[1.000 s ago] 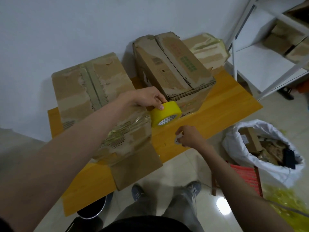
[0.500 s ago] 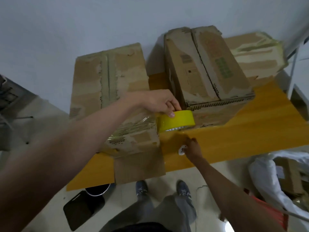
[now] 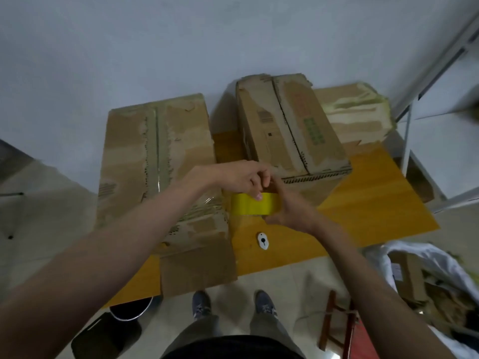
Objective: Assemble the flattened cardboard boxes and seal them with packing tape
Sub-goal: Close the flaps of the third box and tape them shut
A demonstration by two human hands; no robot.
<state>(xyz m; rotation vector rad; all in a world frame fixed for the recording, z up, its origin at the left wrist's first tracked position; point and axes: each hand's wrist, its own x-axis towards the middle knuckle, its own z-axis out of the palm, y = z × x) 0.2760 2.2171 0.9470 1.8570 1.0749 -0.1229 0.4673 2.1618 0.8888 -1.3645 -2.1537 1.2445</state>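
Observation:
A yellow roll of packing tape (image 3: 248, 209) hovers over the orange table (image 3: 368, 203), between two boxes. My left hand (image 3: 241, 177) grips the roll from above. My right hand (image 3: 287, 207) holds its right side with curled fingers. To the left stands a worn cardboard box (image 3: 155, 161) with clear tape along its top seam and one flap hanging over the table's front edge. Behind the hands sits a second assembled box (image 3: 290, 130) with its top flaps closed.
A small white cutter (image 3: 263, 240) lies on the table near the front edge. A third taped box (image 3: 357, 112) stands at the back right beside a white shelf frame (image 3: 407, 141). A white bag of cardboard scraps (image 3: 425, 278) sits on the floor at right.
My right hand has left the white cutter on the table and come up to grip the tape roll. My left hand kept hold of the roll.

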